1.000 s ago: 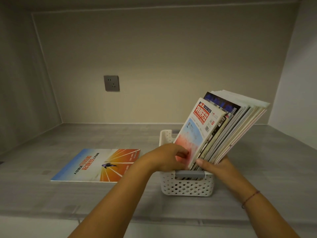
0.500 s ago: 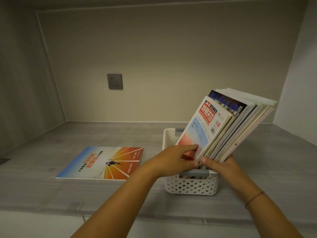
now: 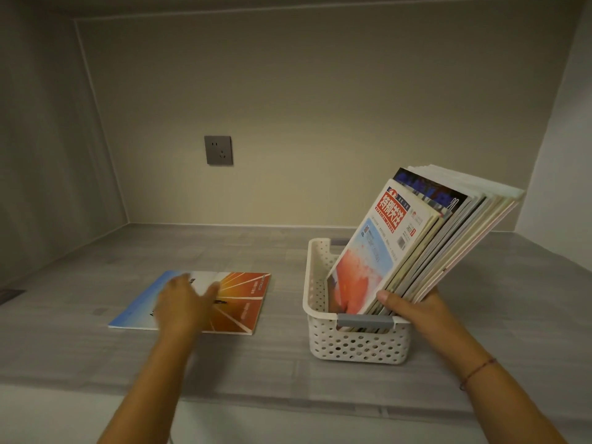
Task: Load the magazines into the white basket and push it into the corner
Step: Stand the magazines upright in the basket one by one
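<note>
A white perforated basket (image 3: 352, 346) with a grey handle stands on the grey shelf at centre right. Several magazines (image 3: 400, 251) stand in it, leaning to the right, the front one with a red title and an orange and blue cover. My right hand (image 3: 413, 307) grips the lower edge of that stack at the basket's near right rim. One blue and orange magazine (image 3: 243, 302) lies flat on the shelf to the left. My left hand (image 3: 184, 304), blurred, hovers over it with fingers spread and holds nothing.
The grey shelf surface (image 3: 96, 354) is enclosed by a beige back wall, a left wall and a white right wall. A grey power socket (image 3: 218, 150) sits on the back wall. The shelf's front edge runs along the bottom of the view.
My left hand has let go of the front magazine in the basket and swung left over the flat magazine. My right hand still holds the leaning stack.
</note>
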`<state>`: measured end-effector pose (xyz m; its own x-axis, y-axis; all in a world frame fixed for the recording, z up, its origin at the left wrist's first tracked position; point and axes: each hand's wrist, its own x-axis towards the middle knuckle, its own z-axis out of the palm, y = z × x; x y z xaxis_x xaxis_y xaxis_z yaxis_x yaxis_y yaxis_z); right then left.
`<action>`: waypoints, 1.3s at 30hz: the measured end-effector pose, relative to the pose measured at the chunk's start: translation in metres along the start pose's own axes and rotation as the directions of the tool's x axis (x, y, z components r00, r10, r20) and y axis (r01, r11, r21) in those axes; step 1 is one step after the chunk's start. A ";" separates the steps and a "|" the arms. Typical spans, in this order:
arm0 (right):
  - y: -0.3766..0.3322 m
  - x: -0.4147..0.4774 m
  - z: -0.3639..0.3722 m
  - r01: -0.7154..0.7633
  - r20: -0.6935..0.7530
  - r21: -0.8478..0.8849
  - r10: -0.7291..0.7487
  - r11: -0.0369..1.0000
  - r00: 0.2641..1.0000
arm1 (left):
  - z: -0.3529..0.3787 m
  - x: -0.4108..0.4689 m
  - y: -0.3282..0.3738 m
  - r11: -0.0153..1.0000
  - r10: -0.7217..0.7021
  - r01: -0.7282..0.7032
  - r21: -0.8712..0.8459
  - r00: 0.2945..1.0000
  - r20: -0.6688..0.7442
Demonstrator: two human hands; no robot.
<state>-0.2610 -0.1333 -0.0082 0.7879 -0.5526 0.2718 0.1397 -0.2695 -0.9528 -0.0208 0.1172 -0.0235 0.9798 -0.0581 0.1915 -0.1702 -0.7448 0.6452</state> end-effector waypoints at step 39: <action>0.002 0.000 -0.001 -0.024 -0.010 -0.013 0.024 1.000 1.000 | -0.020 0.025 0.014 0.271 -0.123 -0.146 -0.951 0.975 -0.185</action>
<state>-0.2612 -0.1350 -0.0101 0.7850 -0.5666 0.2507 0.1133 -0.2666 -0.9571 -0.0006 0.1190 0.0055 0.9569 0.1575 0.2440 -0.2892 0.4389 0.8507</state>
